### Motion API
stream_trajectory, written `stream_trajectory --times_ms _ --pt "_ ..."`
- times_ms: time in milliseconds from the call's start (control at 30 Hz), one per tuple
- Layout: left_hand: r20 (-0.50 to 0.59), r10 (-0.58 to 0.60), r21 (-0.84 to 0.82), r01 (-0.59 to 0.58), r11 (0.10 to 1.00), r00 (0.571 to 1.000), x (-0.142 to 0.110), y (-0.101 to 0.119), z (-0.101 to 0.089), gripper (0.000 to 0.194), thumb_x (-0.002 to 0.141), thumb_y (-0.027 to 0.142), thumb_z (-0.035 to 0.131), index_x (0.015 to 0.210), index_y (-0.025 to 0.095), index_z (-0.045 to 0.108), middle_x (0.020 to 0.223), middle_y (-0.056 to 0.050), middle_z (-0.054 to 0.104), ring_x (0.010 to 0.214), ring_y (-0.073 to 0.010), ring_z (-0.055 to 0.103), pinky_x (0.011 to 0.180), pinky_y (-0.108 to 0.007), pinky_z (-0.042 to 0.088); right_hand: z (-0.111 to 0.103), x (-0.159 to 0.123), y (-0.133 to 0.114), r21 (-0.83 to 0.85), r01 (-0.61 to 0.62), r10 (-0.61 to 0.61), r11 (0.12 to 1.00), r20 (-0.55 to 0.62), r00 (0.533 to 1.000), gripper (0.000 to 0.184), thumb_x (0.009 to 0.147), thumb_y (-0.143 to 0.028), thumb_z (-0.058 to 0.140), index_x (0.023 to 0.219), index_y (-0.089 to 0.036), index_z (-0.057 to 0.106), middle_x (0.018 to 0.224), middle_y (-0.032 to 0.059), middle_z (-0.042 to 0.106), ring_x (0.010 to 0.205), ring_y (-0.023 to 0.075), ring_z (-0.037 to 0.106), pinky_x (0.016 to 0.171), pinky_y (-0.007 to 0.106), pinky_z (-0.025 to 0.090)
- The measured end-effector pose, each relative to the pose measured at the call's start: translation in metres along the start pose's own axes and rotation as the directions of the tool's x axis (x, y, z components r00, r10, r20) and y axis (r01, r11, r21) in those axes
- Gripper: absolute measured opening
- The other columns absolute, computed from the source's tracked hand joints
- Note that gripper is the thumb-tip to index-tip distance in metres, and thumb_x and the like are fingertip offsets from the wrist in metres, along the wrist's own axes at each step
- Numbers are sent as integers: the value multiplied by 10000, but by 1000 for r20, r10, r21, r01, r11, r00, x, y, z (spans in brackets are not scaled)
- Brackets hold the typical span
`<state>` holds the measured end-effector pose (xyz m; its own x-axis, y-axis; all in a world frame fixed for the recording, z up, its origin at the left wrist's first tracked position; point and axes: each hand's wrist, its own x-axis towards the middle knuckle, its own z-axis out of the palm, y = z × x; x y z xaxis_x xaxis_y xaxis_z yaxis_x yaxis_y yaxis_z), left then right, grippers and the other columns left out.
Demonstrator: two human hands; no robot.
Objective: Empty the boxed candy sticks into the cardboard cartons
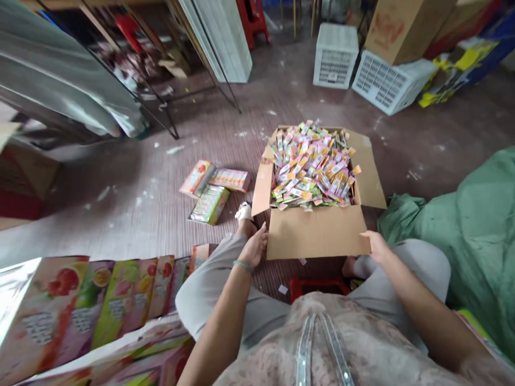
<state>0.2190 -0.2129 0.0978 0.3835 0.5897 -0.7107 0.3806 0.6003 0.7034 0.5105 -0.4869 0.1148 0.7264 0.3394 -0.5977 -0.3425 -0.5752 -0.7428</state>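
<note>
Our floor (225, 134) carries the open carton (317, 231) at twelve o'clock, three small packs (210, 204) at eleven, a green sack (475, 220) at two.

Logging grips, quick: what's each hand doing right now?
Left hand: loosely open at the left edge of the cardboard flap; contact unclear.
Right hand: closed on the flap's right edge.

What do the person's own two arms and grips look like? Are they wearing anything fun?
The left grip and right grip both have no gloves. A thin, greenish-grey bracelet goes around the left wrist; I see none on the right. No sleeves cover the forearms. The patterned top has silvery trim down its front.
</note>
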Motion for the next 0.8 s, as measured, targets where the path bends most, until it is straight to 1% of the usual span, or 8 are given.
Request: stream_trajectory --times_ms 100,167,233,333,467,567,700,800 --pt "113 95 -258 -63 964 989 -9 12 -1 701 1011 785 375 1037 194 751 895 -129 776 764 -245 768 645 -336 618 -33 -6 -22 236 65 -90 970 100 991 394 761 -635 688 878 -259 659 934 114 782 925 311 793 743 396 652" --pt "-22 220 -275 -218 936 975 -4 23 15 772 1045 769 235 1176 183 720 1127 -161 790 1021 -285 795 875 -404 652 -39 2 -39 286 182 -208 941 61 976 530 721 -749 768 933 -270 687 1078 115 789 1176 318 758 877 386 651" --pt "-266 275 -103 -310 945 924 10 38 38 723 1083 685 219 1319 162 659 1352 -192 730 1283 -308 722 1077 -453 593 -32 22 -60 182 325 -323 928 -41 946 650 652 -845 816 924 -265 706 1119 111 780 1266 320 711 908 374 636" --pt "-555 315 158 -275 948 769 39 62 70 651 1065 531 493 1548 95 482 1670 -271 467 1619 -341 406 1314 -497 364 -10 64 -99 -51 392 -395 918 -161 904 713 687 -943 738 792 -240 675 962 118 768 1058 315 741 832 377 611" --pt "-603 396 429 -137 893 693 81 78 93 827 1006 495 657 1665 99 353 1760 -319 298 1674 -427 268 1312 -610 320 -1 130 -150 -520 393 -515 758 -109 850 638 998 -741 540 616 -236 619 848 163 750 969 339 736 935 428 565" --pt "-636 365 497 -1 868 680 105 75 99 789 1038 583 578 1662 129 413 1754 -294 340 1618 -472 352 1256 -673 360 -23 184 -166 -719 273 -548 639 -178 817 528 1091 -515 457 804 -172 738 1132 261 763 1190 394 708 1089 487 513" --pt "-669 353 527 82 846 654 119 69 102 726 1032 649 557 1619 224 532 1681 -209 506 1528 -467 452 1220 -666 378 -60 245 -142 -637 -84 -278 766 -447 850 600 1092 -546 475 1268 -52 766 1410 363 651 1370 472 626 1162 601 476" --pt "-684 347 531 111 840 642 122 67 101 728 1015 661 593 1610 242 569 1642 -184 560 1480 -461 482 1200 -648 393 -63 264 -107 -579 -136 -164 804 -435 885 699 1127 -547 334 1347 -29 749 1311 371 697 1323 431 681 1100 556 548"
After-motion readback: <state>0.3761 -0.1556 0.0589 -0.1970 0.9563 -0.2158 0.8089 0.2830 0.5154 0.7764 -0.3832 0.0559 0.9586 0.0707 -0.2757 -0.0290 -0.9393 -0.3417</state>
